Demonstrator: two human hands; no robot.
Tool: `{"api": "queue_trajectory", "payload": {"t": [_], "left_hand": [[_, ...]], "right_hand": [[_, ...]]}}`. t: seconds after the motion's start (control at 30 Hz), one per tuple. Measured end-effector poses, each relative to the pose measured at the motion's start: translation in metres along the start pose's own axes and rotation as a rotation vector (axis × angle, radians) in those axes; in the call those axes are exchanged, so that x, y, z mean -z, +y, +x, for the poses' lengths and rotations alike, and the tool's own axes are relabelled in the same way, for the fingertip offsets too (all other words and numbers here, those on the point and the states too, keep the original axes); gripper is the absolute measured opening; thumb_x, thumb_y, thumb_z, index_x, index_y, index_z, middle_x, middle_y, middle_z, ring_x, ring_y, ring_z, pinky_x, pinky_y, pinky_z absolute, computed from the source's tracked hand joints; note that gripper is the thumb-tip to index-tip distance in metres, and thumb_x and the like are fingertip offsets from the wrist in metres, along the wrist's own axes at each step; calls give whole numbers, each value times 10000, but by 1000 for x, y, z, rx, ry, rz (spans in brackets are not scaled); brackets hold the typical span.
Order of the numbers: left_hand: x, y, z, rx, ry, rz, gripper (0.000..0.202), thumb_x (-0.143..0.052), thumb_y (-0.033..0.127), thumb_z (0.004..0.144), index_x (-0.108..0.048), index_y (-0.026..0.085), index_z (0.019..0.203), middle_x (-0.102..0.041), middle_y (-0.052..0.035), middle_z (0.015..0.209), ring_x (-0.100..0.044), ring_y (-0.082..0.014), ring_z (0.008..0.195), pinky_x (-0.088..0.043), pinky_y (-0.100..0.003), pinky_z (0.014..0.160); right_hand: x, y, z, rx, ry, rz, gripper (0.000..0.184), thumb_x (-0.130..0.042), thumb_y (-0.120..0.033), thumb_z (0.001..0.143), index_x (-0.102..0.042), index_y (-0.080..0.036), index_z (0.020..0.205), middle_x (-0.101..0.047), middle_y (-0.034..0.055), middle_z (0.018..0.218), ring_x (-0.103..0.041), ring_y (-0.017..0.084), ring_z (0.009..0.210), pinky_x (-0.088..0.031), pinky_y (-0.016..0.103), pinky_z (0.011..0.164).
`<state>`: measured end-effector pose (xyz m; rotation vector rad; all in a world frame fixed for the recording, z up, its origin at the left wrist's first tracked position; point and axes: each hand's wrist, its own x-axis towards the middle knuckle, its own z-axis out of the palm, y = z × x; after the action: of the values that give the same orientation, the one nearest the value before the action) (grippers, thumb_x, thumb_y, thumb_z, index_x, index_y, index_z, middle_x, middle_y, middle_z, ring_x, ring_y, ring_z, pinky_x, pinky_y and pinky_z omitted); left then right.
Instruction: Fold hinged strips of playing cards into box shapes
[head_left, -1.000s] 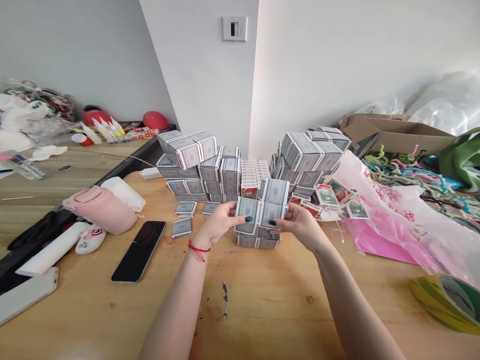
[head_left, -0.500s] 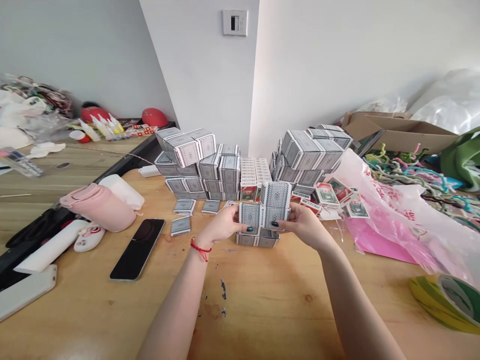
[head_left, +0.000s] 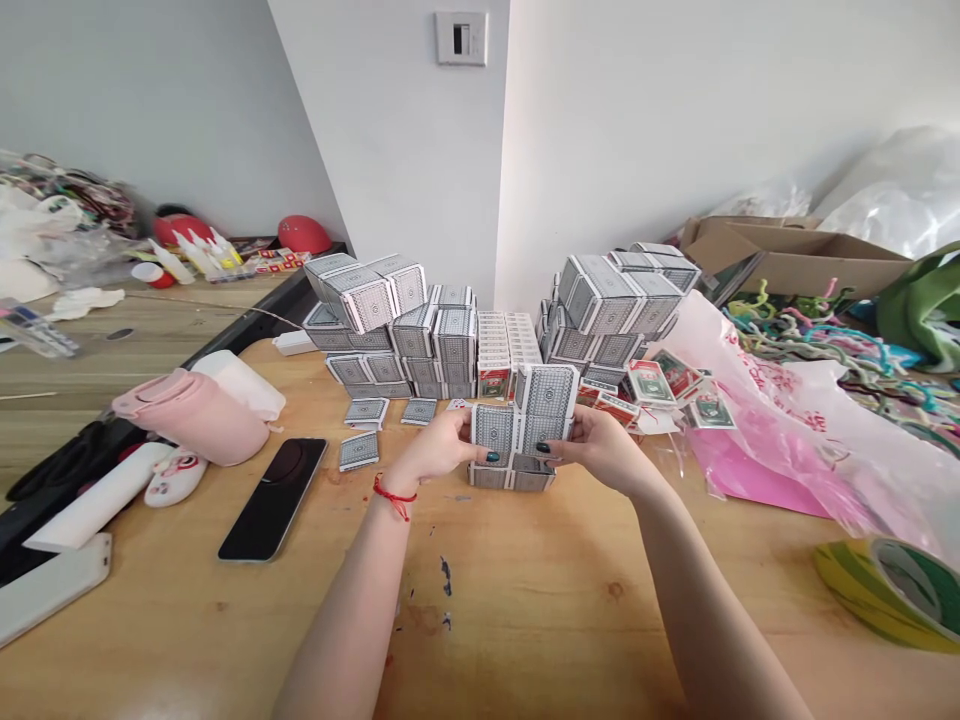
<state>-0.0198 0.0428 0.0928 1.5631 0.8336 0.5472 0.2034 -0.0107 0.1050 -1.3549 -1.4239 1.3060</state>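
Note:
In the middle of the wooden table stands a small stack of playing card decks (head_left: 534,478), their patterned grey backs towards me. My left hand (head_left: 442,445) grips the left side of a deck (head_left: 495,428) in the upper layer, thumb across its face. On the right, my right hand (head_left: 596,447) is closed around the neighbouring deck (head_left: 541,432), thumb on its front. Another deck (head_left: 549,388) rises above that one. Behind my hands are larger card-deck stacks on the left (head_left: 375,330) and right (head_left: 619,310), with boxed cards (head_left: 507,345) between them.
Loose decks (head_left: 360,450) lie left of my hands, near a phone (head_left: 274,500) and a pink bottle (head_left: 199,415). Red-and-green card boxes (head_left: 651,384), a pink plastic bag (head_left: 780,440) and a tape roll (head_left: 889,590) are on the right. A cardboard box (head_left: 795,255) stands behind.
The held decks have settled slightly lower onto the bottom decks, with both hands still on them. The whole view has shifted a little.

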Motion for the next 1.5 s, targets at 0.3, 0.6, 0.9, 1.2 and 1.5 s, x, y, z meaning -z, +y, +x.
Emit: {"api": "queue_trajectory", "payload": {"t": [0.3, 0.6, 0.9, 1.2, 1.5], "left_hand": [[-1, -1, 1, 0, -6, -24, 469, -739, 243, 570, -577, 123, 994, -666, -58, 915, -608, -188, 829, -464, -315, 783], [2, -4, 2, -29, -29, -42, 495, -738, 267, 585, -573, 122, 1028, -655, -84, 999, -608, -194, 872, -455, -331, 826], [2, -2, 2, -2, -29, -71, 500, -748, 235, 568, -579, 116, 1024, -659, -84, 994, -610, -198, 877, -458, -337, 826], [3, -2, 2, -29, -22, -54, 464, -743, 243, 573, -585, 120, 992, -664, -70, 983, -611, -193, 875, -456, -344, 842], [4, -4, 2, -29, -15, -20, 449, -734, 259, 584, -589, 126, 988, -667, -63, 965, -612, -191, 856, -460, -350, 831]], "right_hand": [[1, -1, -1, 1, -17, 20, 240, -668, -233, 617, -587, -163, 832, -660, 23, 723, -630, 168, 623, -547, 320, 605], [-1, -6, -3, 4, -8, 14, 221, -673, -234, 616, -601, -172, 815, -667, 21, 734, -633, 179, 623, -552, 331, 596], [-2, -8, -5, 3, -1, 18, 208, -662, -206, 620, -603, -171, 816, -665, 16, 727, -635, 178, 639, -549, 326, 600], [-3, -8, -4, 8, -8, 35, 214, -674, -224, 622, -607, -185, 822, -675, 16, 741, -645, 191, 656, -552, 336, 613], [-2, -4, -2, 11, -5, 10, 220, -678, -246, 622, -610, -184, 822, -676, 22, 759, -641, 193, 667, -548, 336, 617]]}}
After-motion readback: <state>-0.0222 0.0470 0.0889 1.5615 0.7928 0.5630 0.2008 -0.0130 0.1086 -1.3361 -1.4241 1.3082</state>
